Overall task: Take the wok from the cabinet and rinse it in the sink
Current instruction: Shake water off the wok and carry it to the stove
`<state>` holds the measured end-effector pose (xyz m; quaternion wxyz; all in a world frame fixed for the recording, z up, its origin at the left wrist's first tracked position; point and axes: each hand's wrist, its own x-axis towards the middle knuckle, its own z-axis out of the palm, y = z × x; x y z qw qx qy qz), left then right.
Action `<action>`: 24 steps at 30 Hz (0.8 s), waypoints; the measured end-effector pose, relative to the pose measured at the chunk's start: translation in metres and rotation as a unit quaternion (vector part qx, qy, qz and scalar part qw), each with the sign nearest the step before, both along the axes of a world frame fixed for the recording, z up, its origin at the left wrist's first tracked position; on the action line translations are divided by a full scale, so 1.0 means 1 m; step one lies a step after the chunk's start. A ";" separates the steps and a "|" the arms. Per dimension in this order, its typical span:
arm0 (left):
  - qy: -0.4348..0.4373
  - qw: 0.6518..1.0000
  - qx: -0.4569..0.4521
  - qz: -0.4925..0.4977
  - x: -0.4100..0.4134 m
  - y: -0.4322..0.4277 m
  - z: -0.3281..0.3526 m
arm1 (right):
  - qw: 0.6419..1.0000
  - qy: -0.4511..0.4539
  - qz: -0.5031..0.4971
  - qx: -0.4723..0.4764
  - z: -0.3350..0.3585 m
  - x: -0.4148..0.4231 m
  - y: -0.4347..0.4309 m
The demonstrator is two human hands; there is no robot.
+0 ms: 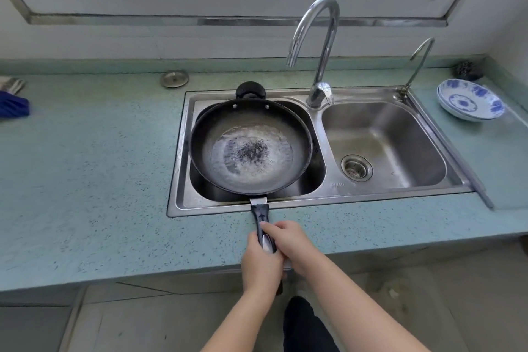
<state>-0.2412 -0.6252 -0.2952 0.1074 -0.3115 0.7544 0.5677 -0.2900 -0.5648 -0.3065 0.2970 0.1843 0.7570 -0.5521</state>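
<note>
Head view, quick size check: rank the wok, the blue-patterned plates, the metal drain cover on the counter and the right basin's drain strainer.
1. wok, largest by far.
2. blue-patterned plates.
3. drain strainer and metal drain cover look alike; the cover lies farther away, so no ranking.

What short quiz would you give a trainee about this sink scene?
1. True or false: the wok sits over the right basin.
2. Which hands grip the handle? A) left only B) right only C) both
3. Fill in: the blue-patterned plates lie on the counter to the ___ of the sink.

Key
1. False: it sits over the left basin.
2. C: left hand and right hand.
3. right
</note>
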 end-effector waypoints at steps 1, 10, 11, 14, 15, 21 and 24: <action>0.010 1.000 0.008 0.003 0.000 -0.001 0.000 | 1.000 -0.008 -0.013 -0.007 0.001 -0.002 -0.003; 0.029 0.992 0.121 0.017 0.000 -0.004 -0.007 | 0.999 0.031 -0.029 0.025 -0.001 -0.001 -0.003; 0.028 0.991 0.134 0.011 0.001 -0.005 -0.009 | 0.998 0.032 -0.025 0.042 -0.001 -0.001 -0.002; 0.016 0.985 0.169 -0.006 0.003 -0.009 -0.013 | 0.992 0.055 0.012 0.111 0.002 -0.001 0.003; 0.012 0.983 0.181 -0.007 0.004 -0.011 -0.013 | 0.990 0.065 0.021 0.127 0.003 -0.001 0.004; 0.029 0.981 0.189 -0.014 0.003 -0.006 -0.011 | 0.994 0.057 0.000 0.092 0.005 0.000 0.008; 0.025 0.981 0.192 -0.018 0.004 -0.002 -0.010 | 0.997 0.036 -0.008 0.061 0.008 0.001 0.012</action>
